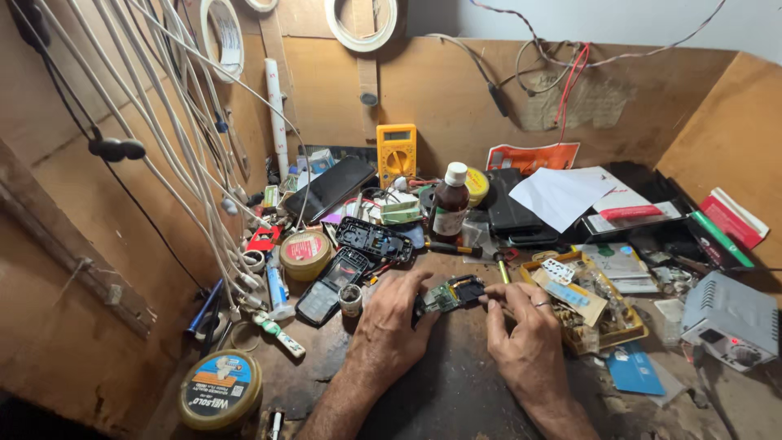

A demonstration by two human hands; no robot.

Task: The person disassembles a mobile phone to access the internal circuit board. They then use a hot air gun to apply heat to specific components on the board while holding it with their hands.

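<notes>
Pinching a small green phone circuit board in its black plastic frame (453, 293), our left hand (391, 326) grips its near end above the worn workbench (440, 391). Our right hand (521, 338) clasps a thin tool (502, 270) at its far edge (light, stiff, fragile; we judge edges safest).

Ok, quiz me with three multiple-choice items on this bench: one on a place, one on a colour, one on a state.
1. Where is the brown bottle?
A. behind the hands, by the black cases
B. on the grey box at right
C. on the round tin at bottom left

2. What colour is the multimeter against the back wall?
A. blue
B. yellow
C. white

3. What state is the circuit board in?
A. lying alone on the bench
B. held between both hands
C. sealed inside a closed phone

Answers:
1 A: it stands upright beyond the hands, next to the black cases.
2 B: its body is plainly yellow.
3 B: the left hand grips one end and the right hand touches the other.
</notes>
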